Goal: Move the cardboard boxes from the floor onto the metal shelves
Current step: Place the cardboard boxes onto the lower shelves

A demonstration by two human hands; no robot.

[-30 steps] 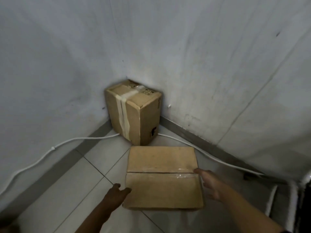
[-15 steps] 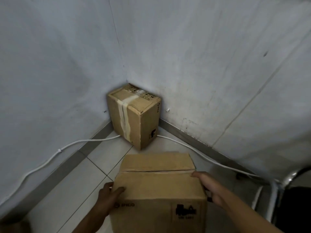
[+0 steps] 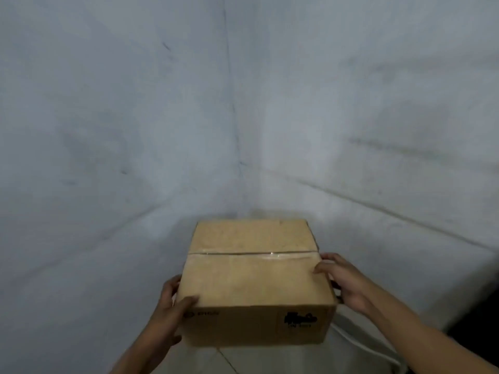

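A brown cardboard box (image 3: 253, 282) with a taped seam across its top and a black print on its near face is held up off the floor in front of me. My left hand (image 3: 168, 309) grips its left side, thumb on the top edge. My right hand (image 3: 340, 279) grips its right side, thumb on the top near the seam. The second box in the corner and the metal shelves are out of sight.
Two grey walls meet in a corner (image 3: 235, 130) straight behind the box. Pale floor tiles (image 3: 243, 360) show below the box, and a white cable (image 3: 361, 346) lies on the floor at lower right. A dark area sits at the far right edge.
Both hands have lifted the box off the floor and it has risen toward me. My view has tilted up, so the upright box in the corner has dropped out of sight behind the held box.
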